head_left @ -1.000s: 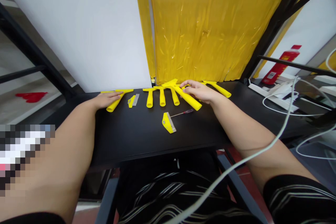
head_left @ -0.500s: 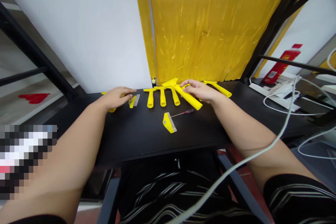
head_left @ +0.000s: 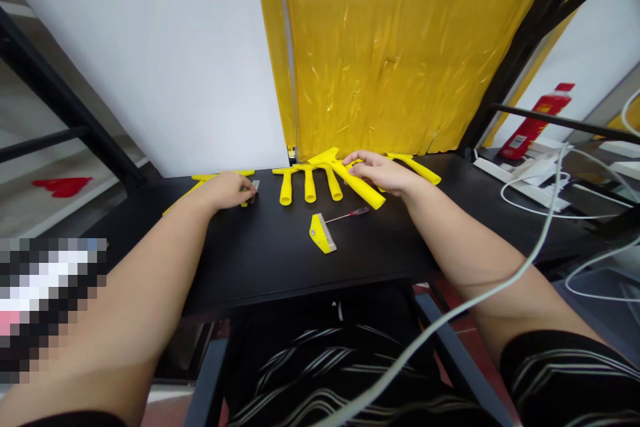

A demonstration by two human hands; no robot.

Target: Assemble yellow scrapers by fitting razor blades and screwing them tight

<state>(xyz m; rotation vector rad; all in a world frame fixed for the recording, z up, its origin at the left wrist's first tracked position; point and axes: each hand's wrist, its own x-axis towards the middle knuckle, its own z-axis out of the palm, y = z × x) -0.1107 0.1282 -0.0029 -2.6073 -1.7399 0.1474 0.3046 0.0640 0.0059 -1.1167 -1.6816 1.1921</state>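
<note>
My left hand [head_left: 229, 191] is over the left part of the black table, thumb and fingers closed on a small yellow scraper head with a metal blade [head_left: 256, 185], mostly hidden by the fingers. My right hand [head_left: 383, 173] has its fingers curled on a yellow scraper handle [head_left: 364, 189], a T-shaped piece with a hollow tube end, slanting over other handles. Several similar yellow handles [head_left: 310, 187] lie between the hands. Nearer me rests another yellow scraper head [head_left: 320, 233], its blade edge close to the tip of a screwdriver [head_left: 359, 212].
Behind the black table [head_left: 260, 260] stand a white panel [head_left: 200, 67] and a yellow plastic curtain [head_left: 390, 53]. At right are a red bottle [head_left: 537, 121] and white cables. One cable [head_left: 450, 315] crosses before my right forearm. Another yellow handle [head_left: 423, 170] lies beyond my right hand.
My left hand has moved slightly right and lowered onto the small scraper head, its fingers closing there. Yellow handles beside its wrist now show more. My right hand has stayed in place.
</note>
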